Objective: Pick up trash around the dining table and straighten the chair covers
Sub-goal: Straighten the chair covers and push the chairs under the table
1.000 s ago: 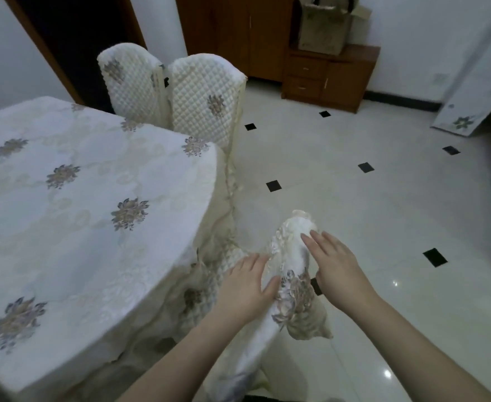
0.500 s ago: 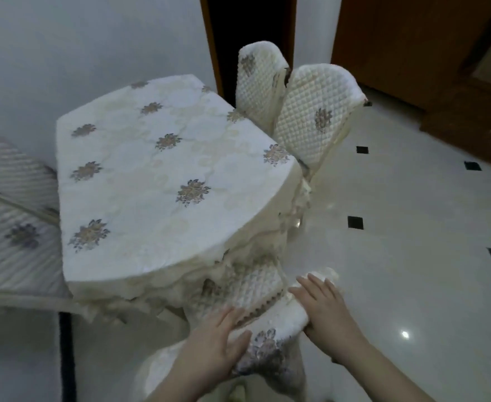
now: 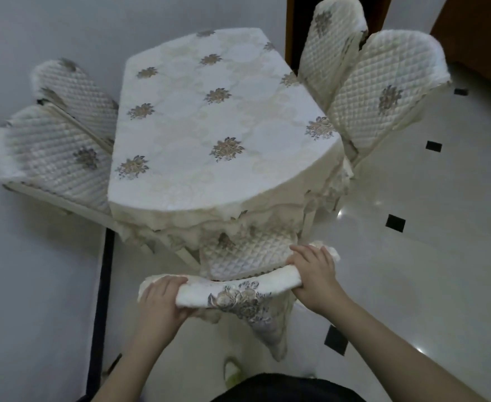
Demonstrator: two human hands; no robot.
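A white chair cover (image 3: 235, 291) with a grey flower embroidery wraps the top rail of the chair right below me. My left hand (image 3: 163, 300) grips its left end, fingers curled over the top edge. My right hand (image 3: 314, 274) grips its right end in the same way. The chair's quilted seat pad (image 3: 247, 250) shows beyond the rail, tucked under the dining table (image 3: 209, 120). A flap of the cover hangs down from the rail between my arms.
Two covered chairs (image 3: 58, 134) lean at the table's left, two more covered chairs (image 3: 377, 91) at its right. The white tiled floor (image 3: 412, 256) with black diamonds spreads to the right. A dark doorway stands behind the table. A pale slipper (image 3: 232, 371) shows near my feet.
The view has swung left and now faces the table squarely. My hands have moved apart along the rail, from lying on the cover to gripping its two ends.
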